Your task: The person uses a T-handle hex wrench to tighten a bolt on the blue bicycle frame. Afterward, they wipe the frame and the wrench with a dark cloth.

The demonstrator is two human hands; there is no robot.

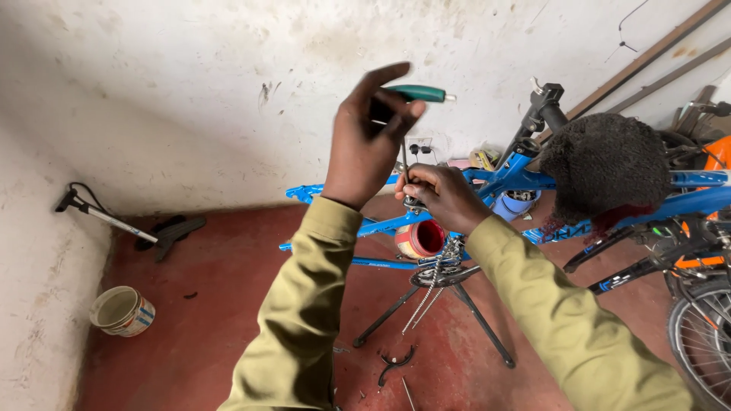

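The left hand is wrapped tight round a green-handled metal screwdriver. Right below that grip, the right hand pinches its thin tip against the blue metal bicycle frame. The tip might slip and poke a finger.

Floor pump lying by my left wall, hose end up in the corner. White bucket on the red floor near it. Dark curved piece on the floor between the stand legs. Red-lidded tin sits behind the stand. Dark woolly hat hung over the frame end on my right. Second bike's wheel at the right edge. Metal bars lean on the stained white wall.
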